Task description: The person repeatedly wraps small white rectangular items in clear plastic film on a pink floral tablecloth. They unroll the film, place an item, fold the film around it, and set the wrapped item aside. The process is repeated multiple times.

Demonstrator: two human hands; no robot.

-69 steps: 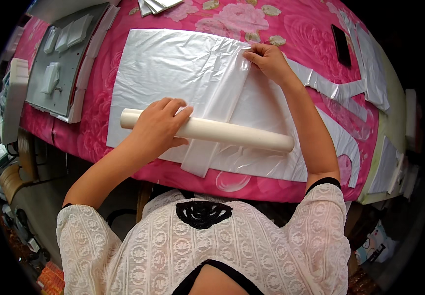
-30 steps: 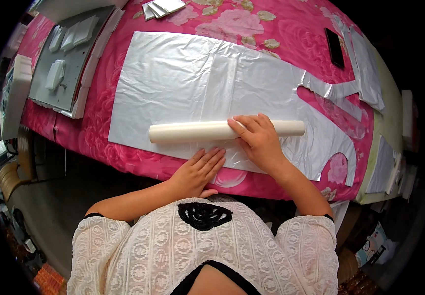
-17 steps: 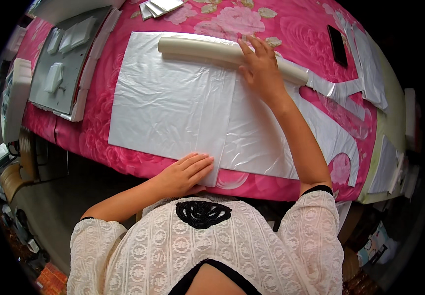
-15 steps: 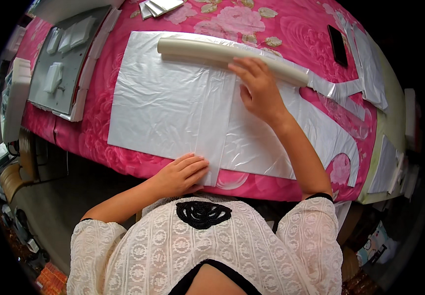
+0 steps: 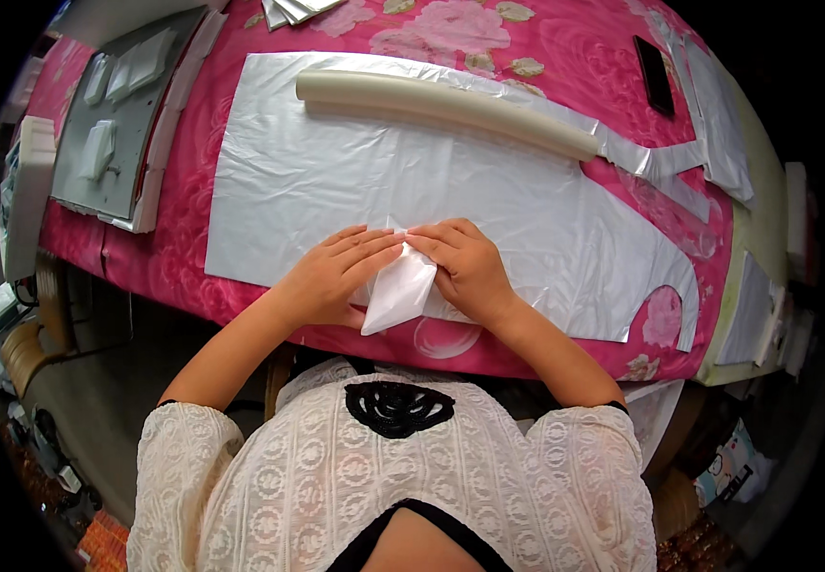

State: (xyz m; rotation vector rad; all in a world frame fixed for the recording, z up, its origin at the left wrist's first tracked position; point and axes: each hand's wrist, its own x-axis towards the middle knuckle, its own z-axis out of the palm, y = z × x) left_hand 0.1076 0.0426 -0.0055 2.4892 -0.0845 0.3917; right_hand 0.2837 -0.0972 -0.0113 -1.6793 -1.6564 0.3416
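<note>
Both hands meet over the near part of a stack of white plastic vest bags (image 5: 288,181), whose handle loops lie to the right. Between them is a folded piece of thin white plastic (image 5: 401,291), its pointed end toward me. My left hand (image 5: 341,272) is closed on its left side, fingertips at the top. From the right, my right hand (image 5: 465,267) pinches its upper edge, thumb and part of the fingers hidden. Beyond the hands, a long cream tube (image 5: 441,110) lies across the far side of the bags.
A pink flowered cloth (image 5: 565,48) covers the table. At the left stands a grey metal plate (image 5: 131,114) with small white folded packets on it. A black phone (image 5: 654,76) lies far right, near more white plastic (image 5: 722,133). Several white folded pieces (image 5: 298,10) lie at the far edge.
My right hand has left the tube and come down to my left hand, which has moved up and forward. The long plastic strip across the bags is now a short folded piece between both hands.
</note>
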